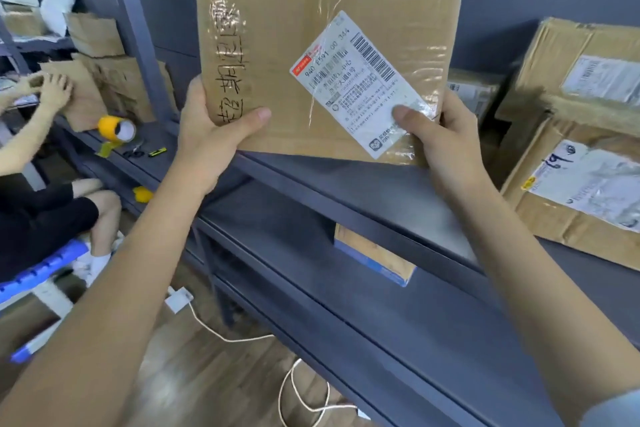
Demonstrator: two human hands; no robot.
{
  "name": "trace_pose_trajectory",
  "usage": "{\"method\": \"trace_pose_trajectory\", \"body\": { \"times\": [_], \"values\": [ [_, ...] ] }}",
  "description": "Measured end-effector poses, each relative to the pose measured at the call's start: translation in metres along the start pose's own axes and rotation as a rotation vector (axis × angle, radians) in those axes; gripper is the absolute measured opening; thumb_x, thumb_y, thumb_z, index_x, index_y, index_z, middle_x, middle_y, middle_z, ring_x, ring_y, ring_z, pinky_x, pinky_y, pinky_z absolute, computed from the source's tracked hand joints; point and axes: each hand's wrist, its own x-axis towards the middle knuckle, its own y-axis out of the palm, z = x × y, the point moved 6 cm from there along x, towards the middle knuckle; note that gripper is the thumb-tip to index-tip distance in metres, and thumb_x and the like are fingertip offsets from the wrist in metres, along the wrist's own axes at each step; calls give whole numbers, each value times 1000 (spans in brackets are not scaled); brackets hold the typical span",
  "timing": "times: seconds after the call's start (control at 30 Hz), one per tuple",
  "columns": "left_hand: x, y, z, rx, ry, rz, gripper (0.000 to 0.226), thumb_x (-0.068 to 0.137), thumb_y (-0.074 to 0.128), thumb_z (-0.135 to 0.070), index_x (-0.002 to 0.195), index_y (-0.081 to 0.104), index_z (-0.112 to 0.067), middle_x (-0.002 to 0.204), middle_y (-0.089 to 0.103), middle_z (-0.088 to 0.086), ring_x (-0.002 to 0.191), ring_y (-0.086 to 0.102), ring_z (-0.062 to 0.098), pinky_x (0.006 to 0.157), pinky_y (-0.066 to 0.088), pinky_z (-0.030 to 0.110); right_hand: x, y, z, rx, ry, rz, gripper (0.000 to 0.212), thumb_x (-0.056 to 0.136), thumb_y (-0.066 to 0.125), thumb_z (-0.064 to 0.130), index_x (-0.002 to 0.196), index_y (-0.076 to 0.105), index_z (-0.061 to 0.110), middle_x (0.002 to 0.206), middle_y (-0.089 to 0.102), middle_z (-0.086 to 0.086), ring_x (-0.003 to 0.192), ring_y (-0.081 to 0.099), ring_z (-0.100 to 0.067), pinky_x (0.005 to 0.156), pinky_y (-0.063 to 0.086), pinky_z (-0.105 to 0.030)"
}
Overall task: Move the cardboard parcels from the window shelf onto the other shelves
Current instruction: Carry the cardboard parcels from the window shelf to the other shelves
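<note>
Two hands hold one flat parcel [325, 69] upright above the front edge of a grey shelf [346, 184], label [362, 83] facing the camera. Left hand [211, 135] grips the lower left edge, thumb across the front over black handwriting, fingers hidden behind. Right hand [440, 139] grips the lower right corner, thumb pressed on the label, fingers also behind the card. Both grasps closed on the parcel; neither is released.

Judgement on the step: parcel is in transit, not yet set down. The bare stretch of shelf under and behind it looks like the likely spot. Best to lower it with both hands level, slide the bottom edge in past the lip, and stand or lay it with the label outward. Avoid pinching the taped label; it already looks wrinkled.

Shelf contents, left to right:
- Far-left bay: several brown parcels [104, 80] leaning together; another person's hands [52, 87] work at one. Yellow tape roll [116, 128] sits on the shelf edge below them.
- Lower tier, centre: one box [374, 256] with a blue edge.
- Right bay: stacked boxes [581, 149], white labels up, the top one tilted.
</note>
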Motion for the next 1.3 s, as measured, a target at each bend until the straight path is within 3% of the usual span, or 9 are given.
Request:
{"method": "trace_pose_trajectory", "body": {
  "times": [0.17, 0.37, 0.47, 0.6, 0.8, 0.93, 1.0, 1.1, 1.3],
  "values": [
    [91, 18, -3, -74, 145, 177, 52, 73, 78, -18, 108, 44, -35, 108, 60, -18, 98, 58, -9, 87, 47, 16, 47, 16, 9, -60, -118, -135, 25, 81, 66, 7, 103, 64, 18, 106, 70, -3, 103, 66, -27, 92, 52, -47],
    [184, 75, -17, -46, 290, 412, 68, 61, 77, -48, 116, 42, -29, 123, 56, -9, 117, 51, 7, 101, 43, 36, 90, 7, 36, -241, -129, -304, 26, 83, 66, 6, 106, 59, 16, 105, 70, -4, 96, 68, -29, 75, 58, -47],
    [201, 122, -24, -4, 373, 506, 65, 67, 77, -41, 117, 42, -19, 123, 54, -6, 116, 49, 10, 99, 43, 35, 101, -12, 39, -362, -101, -442, 27, 84, 62, -4, 103, 51, 13, 94, 67, 4, 79, 70, -8, 59, 58, -28],
    [215, 174, -12, 15, 370, 545, 69, 73, 77, -34, 124, 37, -11, 128, 50, -2, 116, 45, 11, 97, 41, 31, 119, -39, 37, -509, -84, -541, 34, 82, 66, -2, 99, 45, 18, 100, 61, 5, 80, 65, 8, 64, 54, -17],
    [215, 222, 7, 8, 359, 576, 117, 75, 78, -22, 148, -14, -12, 153, 27, 3, 137, 28, 18, 111, 25, 34, 151, -71, 21, -693, -39, -595, 40, 86, 60, 3, 119, 41, 16, 109, 53, 7, 103, 60, -12, 67, 60, -32],
    [225, 247, 12, 23, 345, 608, 119, 76, 77, -18, 147, -18, -17, 156, 20, 3, 140, 25, 18, 111, 23, 34, 169, -87, 8, -832, 16, -631, 70, 86, 54, -2, 145, 20, 14, 115, 44, 12, 98, 49, -2, 58, 51, -9],
    [228, 259, 15, 44, 343, 632, 120, 75, 78, -17, 148, -18, -17, 155, 21, 4, 139, 25, 19, 113, 24, 36, 176, -91, 1, -918, 65, -632, 85, 85, 58, -2, 150, 4, 9, 141, 35, 1, 120, 39, -9, 80, 45, -4],
    [226, 275, 20, 61, 314, 664, 119, 75, 77, -14, 147, -18, -18, 156, 20, 3, 140, 24, 18, 112, 22, 34, 181, -93, -6, -1063, 66, -628, 99, 82, 62, -3, 149, -11, 3, 159, 1, -11, 145, 13, -23, 114, 23, -27],
    [227, 283, 32, 77, 313, 674, 120, 76, 76, -16, 147, -20, -18, 157, 16, 3, 141, 21, 17, 114, 18, 36, 184, -102, -16, -1168, 56, -628, 99, 85, 62, -1, 148, -13, 4, 160, -7, -10, 140, 27, -24, 95, 27, -13]
  ]
}}
